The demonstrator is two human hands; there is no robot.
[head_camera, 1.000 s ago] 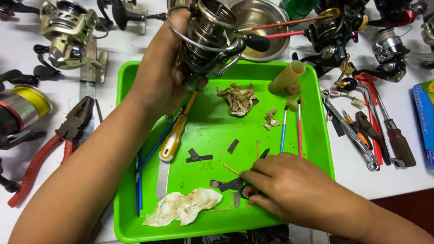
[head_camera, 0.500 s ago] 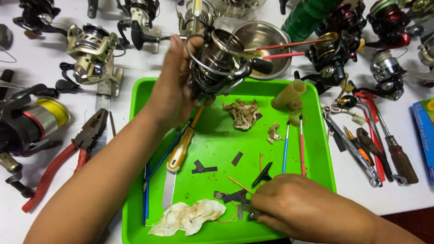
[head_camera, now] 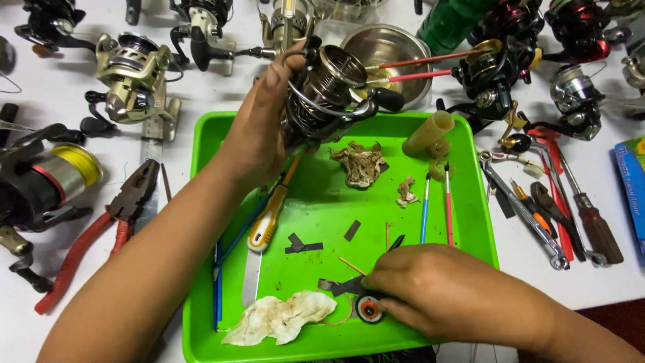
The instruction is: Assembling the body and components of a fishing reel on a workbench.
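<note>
Left hand [head_camera: 259,138] grips fishing reel [head_camera: 326,94], raised at tray's [head_camera: 470,202] 12 o'clock, as before | right hand [head_camera: 437,292] has slid toward 6 o'clock, now pinching small round part [head_camera: 369,309] | pliers [head_camera: 101,228] lie untouched at 9 o'clock

No sleeves are being worn: both forearms are being shown bare. No rings or gloves are being seen on the left hand [head_camera: 259,138] or right hand [head_camera: 440,292].
</note>
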